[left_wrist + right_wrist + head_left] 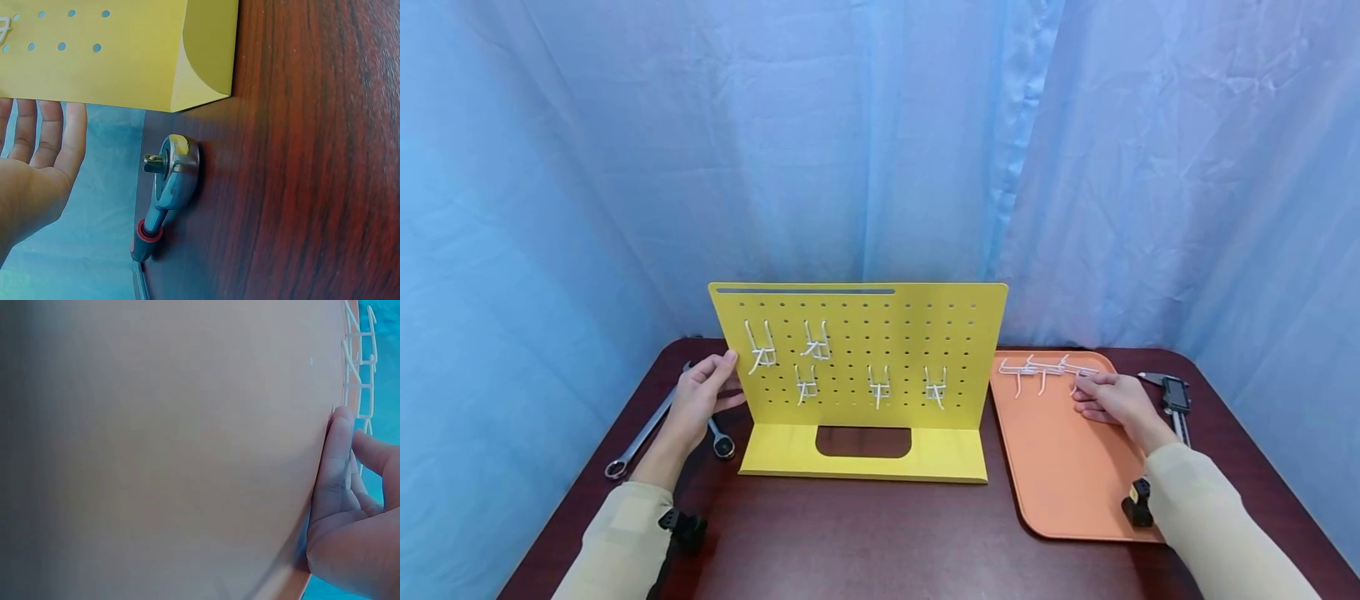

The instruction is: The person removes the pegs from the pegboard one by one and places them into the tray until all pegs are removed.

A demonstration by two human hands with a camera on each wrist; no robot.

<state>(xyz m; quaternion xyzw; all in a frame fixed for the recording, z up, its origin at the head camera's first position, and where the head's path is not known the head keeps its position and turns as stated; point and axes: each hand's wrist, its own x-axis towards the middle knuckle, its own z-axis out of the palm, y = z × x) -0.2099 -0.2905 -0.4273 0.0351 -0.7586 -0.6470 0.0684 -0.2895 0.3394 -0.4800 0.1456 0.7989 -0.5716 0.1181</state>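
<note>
A yellow pegboard (pixel 853 354) stands on its base, with several white wire hooks hung in its holes, one of them a hook (pixel 880 390) low in the middle. My left hand (pixel 702 392) holds the board's left edge, thumb in front and fingers behind; in the left wrist view, the fingers (pixel 50 131) pass out of sight behind the board. Over the far part of an orange tray (pixel 1060 475), my right hand (pixel 1112 402) pinches the rightmost white hook (pixel 1084 372), partly covered by the fingertips. Other hooks (pixel 1030 367) lie just left of it on the tray.
A long wrench (pixel 643 435) and a ratchet wrench (pixel 721 437) lie left of the board, the ratchet's head (pixel 179 172) close to the base. A digital caliper (pixel 1176 400) lies right of the tray. Blue curtains (pixel 865 150) hang behind the dark wooden table (pixel 850 533).
</note>
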